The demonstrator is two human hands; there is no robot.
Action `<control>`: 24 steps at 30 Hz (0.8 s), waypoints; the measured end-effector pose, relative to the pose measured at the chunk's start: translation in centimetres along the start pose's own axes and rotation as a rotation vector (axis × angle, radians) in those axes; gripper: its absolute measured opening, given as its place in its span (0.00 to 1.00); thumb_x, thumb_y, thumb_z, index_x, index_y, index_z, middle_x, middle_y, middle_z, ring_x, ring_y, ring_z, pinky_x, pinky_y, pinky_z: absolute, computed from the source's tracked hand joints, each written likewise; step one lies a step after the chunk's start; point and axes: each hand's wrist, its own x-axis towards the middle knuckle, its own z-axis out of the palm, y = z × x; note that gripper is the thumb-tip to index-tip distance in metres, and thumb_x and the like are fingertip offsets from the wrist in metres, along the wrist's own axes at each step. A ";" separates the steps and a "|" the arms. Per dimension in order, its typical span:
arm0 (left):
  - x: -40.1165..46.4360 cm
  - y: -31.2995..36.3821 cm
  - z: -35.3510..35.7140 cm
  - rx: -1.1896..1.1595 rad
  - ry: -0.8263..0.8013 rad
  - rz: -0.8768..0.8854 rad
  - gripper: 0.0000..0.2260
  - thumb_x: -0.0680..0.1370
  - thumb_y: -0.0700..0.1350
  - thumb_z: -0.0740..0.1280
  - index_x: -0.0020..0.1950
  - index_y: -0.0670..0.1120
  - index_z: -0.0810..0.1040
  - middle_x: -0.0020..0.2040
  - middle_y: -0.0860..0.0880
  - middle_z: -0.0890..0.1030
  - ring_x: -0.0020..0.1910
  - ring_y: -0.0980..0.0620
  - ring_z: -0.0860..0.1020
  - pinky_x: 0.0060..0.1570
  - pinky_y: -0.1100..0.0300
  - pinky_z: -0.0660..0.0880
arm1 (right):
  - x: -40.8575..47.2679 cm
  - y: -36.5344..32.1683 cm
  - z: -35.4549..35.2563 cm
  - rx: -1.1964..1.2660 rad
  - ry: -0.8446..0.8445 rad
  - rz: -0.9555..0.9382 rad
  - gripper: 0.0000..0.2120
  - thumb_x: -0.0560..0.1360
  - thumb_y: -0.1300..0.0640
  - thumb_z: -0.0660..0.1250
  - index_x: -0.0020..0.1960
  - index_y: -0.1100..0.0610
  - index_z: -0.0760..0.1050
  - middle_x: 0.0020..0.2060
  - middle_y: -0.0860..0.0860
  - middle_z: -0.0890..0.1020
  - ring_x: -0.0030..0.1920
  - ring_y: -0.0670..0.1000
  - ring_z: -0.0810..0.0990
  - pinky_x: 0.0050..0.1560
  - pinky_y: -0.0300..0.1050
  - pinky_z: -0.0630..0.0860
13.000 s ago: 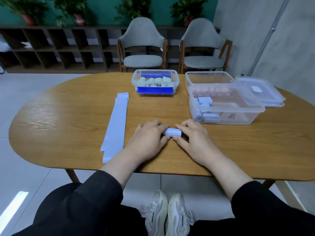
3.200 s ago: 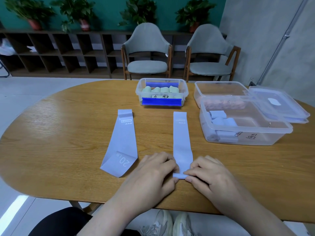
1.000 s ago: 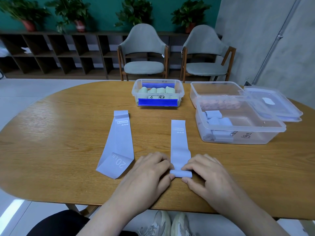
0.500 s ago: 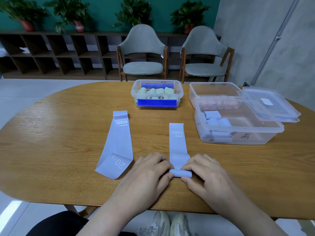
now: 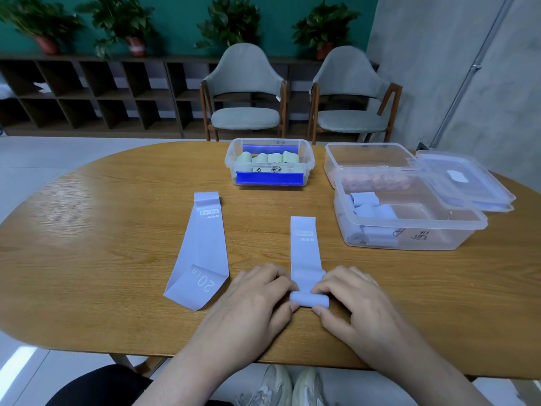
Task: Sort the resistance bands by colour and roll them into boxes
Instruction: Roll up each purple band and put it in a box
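Head view: both hands are sitting at the near edge of the wooden worktop (image 5: 87,244), working one lilac band (image 5: 304,253). Its near end is wound into a small roll (image 5: 308,298); the rest is lying flat, stretching away toward the boxes. Left hand (image 5: 257,300) is pinching the roll's left end w/ curled fingers, right hand (image 5: 351,300) is pinching the right end, so each grip is clamped on the band. A 2nd lilac band (image 5: 205,250), marked 20 LB, is lying flat just left of the hands, near end folded over. Far centre, a small clear box (image 5: 269,162) w/ blue clips is holding pale green rolls (image 5: 268,157). On the right, a big clear box (image 5: 409,224) is holding several lilac rolls (image 5: 367,206), w/ another clear box (image 5: 366,159) behind it & a lid (image 5: 462,180) resting on its right side. Two grey chairs (image 5: 246,92) are standing beyond the worktop.
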 end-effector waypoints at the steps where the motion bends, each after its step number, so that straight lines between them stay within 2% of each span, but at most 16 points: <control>1: 0.0 0.0 0.0 -0.006 0.000 -0.003 0.12 0.81 0.60 0.57 0.59 0.58 0.76 0.58 0.63 0.71 0.59 0.62 0.70 0.61 0.59 0.67 | 0.0 0.0 0.0 0.001 0.003 -0.002 0.04 0.76 0.46 0.63 0.50 0.42 0.74 0.46 0.37 0.72 0.49 0.40 0.70 0.52 0.43 0.70; 5: -0.1 -0.1 -0.1 -0.010 -0.007 -0.005 0.12 0.80 0.60 0.60 0.59 0.59 0.75 0.58 0.64 0.71 0.60 0.63 0.70 0.61 0.60 0.67 | 0.0 -0.1 0.0 0.017 0.022 -0.010 0.05 0.77 0.46 0.63 0.50 0.43 0.76 0.46 0.37 0.72 0.49 0.41 0.71 0.51 0.44 0.71; 9: 0.0 -0.1 -0.1 0.002 -0.005 -0.005 0.10 0.81 0.58 0.58 0.58 0.59 0.74 0.58 0.63 0.71 0.59 0.62 0.70 0.60 0.60 0.67 | 0.0 -0.1 -0.1 0.023 0.036 -0.002 0.08 0.75 0.45 0.65 0.53 0.45 0.76 0.48 0.37 0.74 0.50 0.41 0.72 0.52 0.46 0.73; 13: 0.0 0.0 -0.1 0.006 -0.009 -0.006 0.12 0.81 0.59 0.56 0.59 0.59 0.75 0.58 0.64 0.70 0.59 0.63 0.69 0.61 0.60 0.67 | 0.0 -0.2 -0.2 0.033 0.035 -0.004 0.06 0.75 0.46 0.65 0.50 0.46 0.76 0.47 0.38 0.73 0.49 0.41 0.71 0.51 0.47 0.73; 18: -0.1 -0.1 -0.1 -0.008 -0.004 -0.010 0.09 0.80 0.58 0.62 0.58 0.59 0.74 0.58 0.64 0.71 0.60 0.63 0.69 0.62 0.61 0.67 | 0.1 -0.4 -0.2 0.026 0.066 -0.024 0.06 0.76 0.49 0.65 0.49 0.49 0.79 0.46 0.39 0.73 0.47 0.42 0.71 0.48 0.48 0.74; 21: 0.0 -0.1 0.0 -0.001 0.001 -0.012 0.09 0.81 0.57 0.61 0.58 0.58 0.75 0.58 0.64 0.71 0.59 0.63 0.70 0.61 0.61 0.67 | 0.0 -0.4 -0.3 0.033 0.063 -0.016 0.10 0.76 0.46 0.63 0.52 0.49 0.80 0.47 0.39 0.74 0.48 0.42 0.72 0.50 0.47 0.74; 24: 0.0 -0.1 0.0 0.016 0.002 -0.009 0.10 0.81 0.58 0.58 0.58 0.58 0.75 0.58 0.64 0.70 0.58 0.63 0.69 0.59 0.62 0.67 | 0.0 -0.2 -0.3 0.041 0.044 -0.006 0.09 0.75 0.46 0.66 0.53 0.47 0.77 0.48 0.37 0.73 0.50 0.40 0.71 0.52 0.46 0.73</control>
